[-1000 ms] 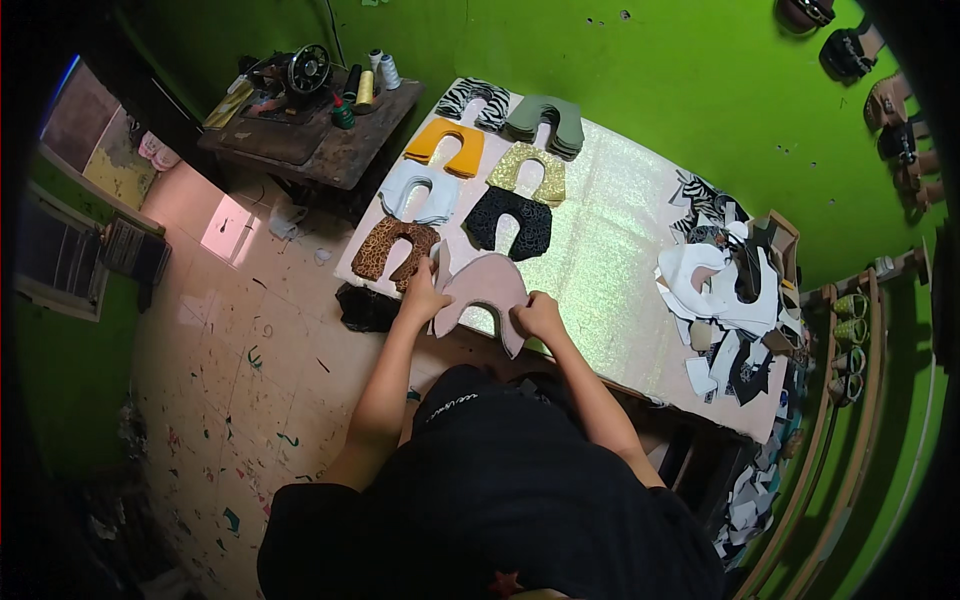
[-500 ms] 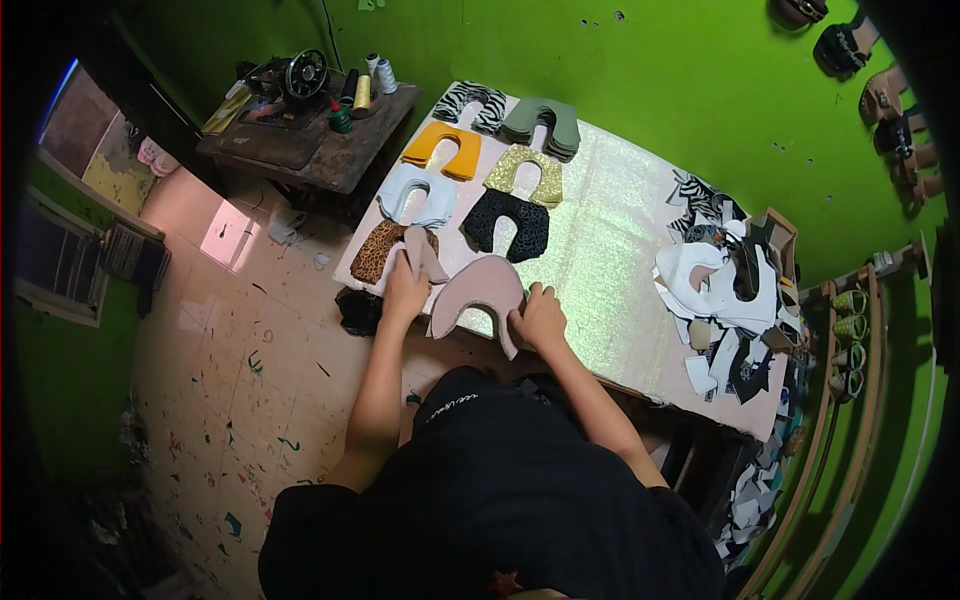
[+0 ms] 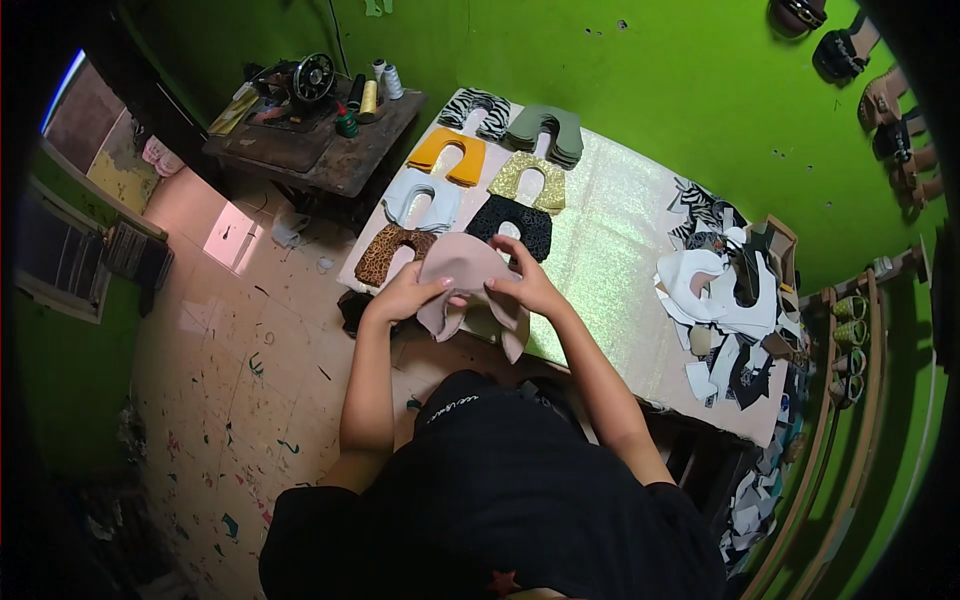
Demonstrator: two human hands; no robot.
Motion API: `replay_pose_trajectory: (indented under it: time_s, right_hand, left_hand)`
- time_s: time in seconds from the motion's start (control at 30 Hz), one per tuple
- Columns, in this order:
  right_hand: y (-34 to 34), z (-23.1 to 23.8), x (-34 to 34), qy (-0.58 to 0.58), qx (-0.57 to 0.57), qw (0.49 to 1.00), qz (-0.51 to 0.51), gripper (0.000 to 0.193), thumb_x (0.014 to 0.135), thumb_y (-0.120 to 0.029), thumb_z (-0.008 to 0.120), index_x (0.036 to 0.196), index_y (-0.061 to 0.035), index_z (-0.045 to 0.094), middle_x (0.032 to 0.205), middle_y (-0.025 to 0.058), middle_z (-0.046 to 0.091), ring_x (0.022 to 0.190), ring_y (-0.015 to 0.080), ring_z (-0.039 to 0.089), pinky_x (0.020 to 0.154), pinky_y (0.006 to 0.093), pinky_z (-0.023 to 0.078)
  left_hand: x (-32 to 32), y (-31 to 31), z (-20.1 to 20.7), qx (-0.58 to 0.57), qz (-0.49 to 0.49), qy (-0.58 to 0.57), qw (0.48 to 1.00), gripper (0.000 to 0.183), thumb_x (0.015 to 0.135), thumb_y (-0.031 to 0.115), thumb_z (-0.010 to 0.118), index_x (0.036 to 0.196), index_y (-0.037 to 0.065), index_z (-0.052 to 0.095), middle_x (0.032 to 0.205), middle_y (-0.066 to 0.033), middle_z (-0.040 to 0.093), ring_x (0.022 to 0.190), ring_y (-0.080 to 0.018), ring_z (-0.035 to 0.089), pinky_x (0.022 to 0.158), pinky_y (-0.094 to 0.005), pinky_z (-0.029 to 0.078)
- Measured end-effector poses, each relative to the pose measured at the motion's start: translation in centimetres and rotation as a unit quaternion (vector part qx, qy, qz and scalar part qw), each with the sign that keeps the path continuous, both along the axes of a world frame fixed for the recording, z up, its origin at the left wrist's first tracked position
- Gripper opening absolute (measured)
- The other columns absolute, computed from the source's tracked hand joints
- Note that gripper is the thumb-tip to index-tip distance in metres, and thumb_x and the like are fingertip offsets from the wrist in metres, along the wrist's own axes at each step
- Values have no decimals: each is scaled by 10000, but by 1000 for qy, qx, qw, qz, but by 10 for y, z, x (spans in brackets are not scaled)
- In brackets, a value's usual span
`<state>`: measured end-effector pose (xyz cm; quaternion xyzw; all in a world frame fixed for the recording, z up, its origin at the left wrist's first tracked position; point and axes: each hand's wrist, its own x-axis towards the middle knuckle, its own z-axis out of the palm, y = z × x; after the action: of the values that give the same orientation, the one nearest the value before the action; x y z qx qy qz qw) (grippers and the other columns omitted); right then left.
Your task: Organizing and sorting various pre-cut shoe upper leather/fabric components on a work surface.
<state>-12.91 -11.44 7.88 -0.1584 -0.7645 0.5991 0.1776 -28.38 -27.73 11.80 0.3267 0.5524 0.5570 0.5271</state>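
A pale pink U-shaped shoe upper piece [image 3: 465, 262] is held up between my two hands over the front edge of the table. My left hand [image 3: 406, 294] pinches its left side, thumb on top. On the other side my right hand [image 3: 526, 282] grips it with the fingers curled over. More pink pieces [image 3: 513, 340] show below it; whether they are held too, I cannot tell. Beyond lie stacks of U-shaped pieces: leopard-print [image 3: 378, 258], black patterned [image 3: 526, 240], white [image 3: 402, 205], glittery gold [image 3: 518, 178], orange [image 3: 432, 160], green [image 3: 565, 135] and zebra-print [image 3: 463, 112].
Glittery sheet material [image 3: 610, 260] covers the middle of the table. White and black offcuts [image 3: 715, 300] pile up at its right end. A sewing machine [image 3: 305, 85] with thread spools [image 3: 370, 98] stands on a wooden table at the back left. Sandals [image 3: 850, 335] hang along the right wall.
My left hand has brought its folded pink piece rightward, over the pink pieces at the table edge. My right hand has risen from the edge and now holds pink material together with the left.
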Motion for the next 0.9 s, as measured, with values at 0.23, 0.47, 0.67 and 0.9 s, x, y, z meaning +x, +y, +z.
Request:
replay_pose_trajectory:
  time_s: [0.23, 0.47, 0.67, 0.9]
  right_hand:
    - [8, -26, 11, -99, -37, 994, -23, 242, 745, -198, 645, 863, 10, 608, 710, 44, 606, 624, 104, 534, 587, 265, 443]
    - [-10, -58, 31, -212, 49, 964, -155, 341, 709, -231, 630, 895, 52, 591, 775, 215, 613, 706, 305, 611, 662, 354, 472]
    - [-19, -69, 39, -279, 84, 943, -162, 326, 696, -239, 607, 814, 65, 597, 763, 249, 599, 727, 369, 597, 691, 399, 469]
    - [-22, -61, 39, -274, 96, 940, -176, 315, 688, -216, 588, 807, 75, 582, 765, 272, 587, 740, 388, 588, 702, 404, 468]
  left_hand:
    - [-6, 8, -21, -42, -57, -112, 991, 291, 836, 75, 521, 1099, -37, 466, 938, -122, 603, 811, -172, 604, 716, -287, 495]
    - [-8, 20, -87, -157, 12, 259, 953, 293, 721, 47, 627, 998, -5, 547, 800, -70, 603, 723, -126, 567, 674, -244, 463]
    - [-4, 18, -111, -130, 45, 270, 953, 281, 694, 2, 606, 971, 0, 558, 764, -62, 593, 678, -127, 557, 630, -256, 468]
    - [-2, 13, -116, -126, 80, 295, 944, 300, 680, -3, 607, 976, 23, 564, 767, -72, 592, 676, -139, 564, 618, -265, 473]
